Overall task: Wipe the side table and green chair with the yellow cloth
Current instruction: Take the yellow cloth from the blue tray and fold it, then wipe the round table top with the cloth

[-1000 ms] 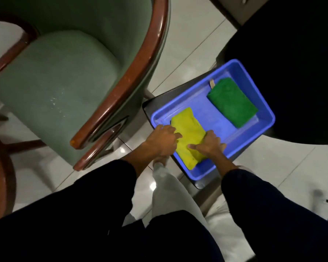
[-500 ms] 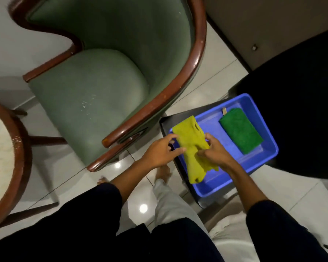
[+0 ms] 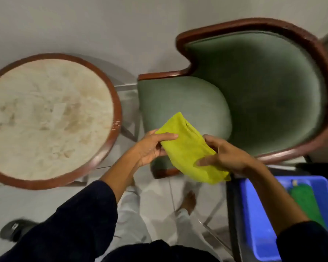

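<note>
The folded yellow cloth [image 3: 187, 148] hangs in the air over the front edge of the green chair [image 3: 254, 87]. My left hand [image 3: 151, 148] pinches its left edge and my right hand [image 3: 223, 154] grips its right side. The chair has green upholstery and a dark red wooden frame and stands at the upper right. The round side table [image 3: 45, 118], with a pale marbled top and a reddish wooden rim, stands to the left of the chair. Neither the table nor the chair is touched by the cloth.
A blue plastic tray [image 3: 254, 224] at the lower right holds a green cloth [image 3: 305, 201] and rests on a dark stand. My bare foot [image 3: 187, 201] stands on the pale tiled floor. A dark shoe [image 3: 13, 229] lies at the lower left.
Both hands lifted the yellow cloth out of the blue tray and carried it left, over the chair's front. The view swung left, bringing the whole side table into sight.
</note>
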